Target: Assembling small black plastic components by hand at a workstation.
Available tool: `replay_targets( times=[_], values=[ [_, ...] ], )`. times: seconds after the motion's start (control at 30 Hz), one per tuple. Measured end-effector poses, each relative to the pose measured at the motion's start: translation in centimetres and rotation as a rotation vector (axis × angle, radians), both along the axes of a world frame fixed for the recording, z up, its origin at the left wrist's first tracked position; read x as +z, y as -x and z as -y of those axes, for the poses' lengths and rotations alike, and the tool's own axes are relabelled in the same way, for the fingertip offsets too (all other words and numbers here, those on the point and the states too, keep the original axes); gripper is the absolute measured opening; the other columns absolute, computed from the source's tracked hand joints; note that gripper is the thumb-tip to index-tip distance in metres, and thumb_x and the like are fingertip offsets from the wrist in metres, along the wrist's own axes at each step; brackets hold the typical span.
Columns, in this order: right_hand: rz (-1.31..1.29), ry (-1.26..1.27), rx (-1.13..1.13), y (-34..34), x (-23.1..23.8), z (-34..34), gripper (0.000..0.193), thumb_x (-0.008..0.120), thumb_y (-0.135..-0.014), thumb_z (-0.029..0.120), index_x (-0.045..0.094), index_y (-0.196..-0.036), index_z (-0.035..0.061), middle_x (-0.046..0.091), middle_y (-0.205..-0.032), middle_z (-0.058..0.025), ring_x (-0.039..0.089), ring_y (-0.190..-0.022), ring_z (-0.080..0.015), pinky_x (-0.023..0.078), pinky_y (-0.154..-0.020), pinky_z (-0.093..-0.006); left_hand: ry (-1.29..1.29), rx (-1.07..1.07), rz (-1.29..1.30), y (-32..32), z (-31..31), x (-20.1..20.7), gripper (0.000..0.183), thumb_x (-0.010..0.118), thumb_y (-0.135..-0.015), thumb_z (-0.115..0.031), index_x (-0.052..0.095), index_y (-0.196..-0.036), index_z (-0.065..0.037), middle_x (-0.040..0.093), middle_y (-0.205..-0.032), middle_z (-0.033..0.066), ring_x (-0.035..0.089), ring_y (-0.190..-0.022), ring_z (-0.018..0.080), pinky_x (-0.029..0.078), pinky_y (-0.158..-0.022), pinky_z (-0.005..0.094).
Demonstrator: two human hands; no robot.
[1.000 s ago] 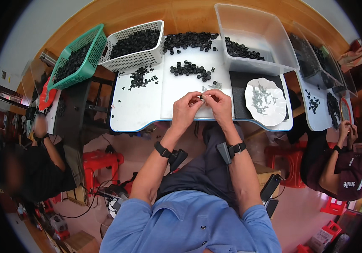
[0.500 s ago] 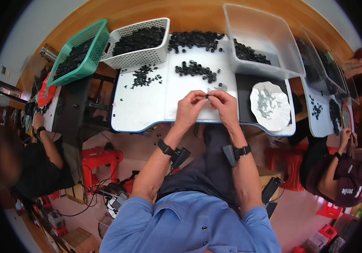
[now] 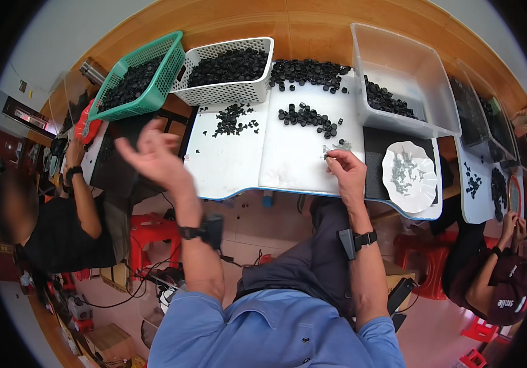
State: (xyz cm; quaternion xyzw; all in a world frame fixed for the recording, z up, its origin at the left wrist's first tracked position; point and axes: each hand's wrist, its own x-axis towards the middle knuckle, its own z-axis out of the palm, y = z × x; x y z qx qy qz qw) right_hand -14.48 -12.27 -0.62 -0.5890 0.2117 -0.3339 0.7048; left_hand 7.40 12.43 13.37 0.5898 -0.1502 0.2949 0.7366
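My left hand [image 3: 160, 156] is raised beyond the left edge of the white tabletop [image 3: 223, 168], below the green basket. Its fingers are spread and hold nothing; they look a little smeared by motion. Over the right part of the table my right hand [image 3: 347, 172] pinches something small between thumb and forefinger, too small to make out. Several thin clear plastic pieces [image 3: 344, 147] lie just beyond those fingertips. Farther back is a loose group of short round black caps [image 3: 306, 116]. Small black parts [image 3: 234, 119] are scattered to the left of it.
Along the back stand a green basket [image 3: 166, 92], a white basket [image 3: 222, 94] and a clear plastic bin [image 3: 407, 126], all with black parts. More black caps [image 3: 306, 70] lie between them. A white scalloped plate [image 3: 420, 200] holds clear pieces at right. Other people work at both sides.
My left hand has left the right hand and swung out leftward, its fingers opening. My right hand stays over the table in a pinch. The whole view has shifted slightly.
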Motion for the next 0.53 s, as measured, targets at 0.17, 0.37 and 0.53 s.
replay_targets(
  times=[0.17, 0.37, 0.53],
  values=[
    [0.008, 0.003, -0.027, 0.0, 0.1, 0.0, 0.014, 0.074, -0.091, -0.001, 0.074, -0.105, -0.0023, 0.072, -0.089, -0.0024, 0.065, -0.074, -0.0070, 0.052, -0.069, -0.0215, 0.090, 0.041, 0.111, -2.2, -1.0, 3.9, 0.047, 0.059, -0.101, -0.004, 0.044, -0.145, 0.000, 0.071, -0.103, 0.0111, 0.060, -0.070, 0.0098, 0.048, -0.063, 0.0232],
    [-0.012, 0.046, -0.014, -0.6, 0.0, -0.6, 0.013, 0.075, -0.090, 0.000, 0.075, -0.103, -0.0014, 0.071, -0.086, -0.0010, 0.062, -0.072, -0.0059, 0.052, -0.068, -0.0211, -0.746, -0.483, -0.136, -3.8, 6.5, -9.8, 0.020, 0.069, -0.092, -0.007, 0.075, -0.111, -0.001, 0.075, -0.092, 0.0087, 0.069, -0.081, 0.0172, 0.055, -0.073, 0.0300],
    [-0.057, 0.080, -0.008, 0.0, -0.5, 0.0, 0.013, 0.075, -0.091, 0.002, 0.075, -0.104, 0.0001, 0.071, -0.083, -0.0003, 0.062, -0.071, -0.0056, 0.051, -0.067, -0.0203, -1.176, -0.517, -0.149, -2.9, 12.1, -10.6, 0.026, 0.072, -0.088, -0.012, 0.077, -0.112, -0.005, 0.077, -0.102, 0.0160, 0.074, -0.094, 0.0246, 0.056, -0.091, 0.0397]
  ],
)
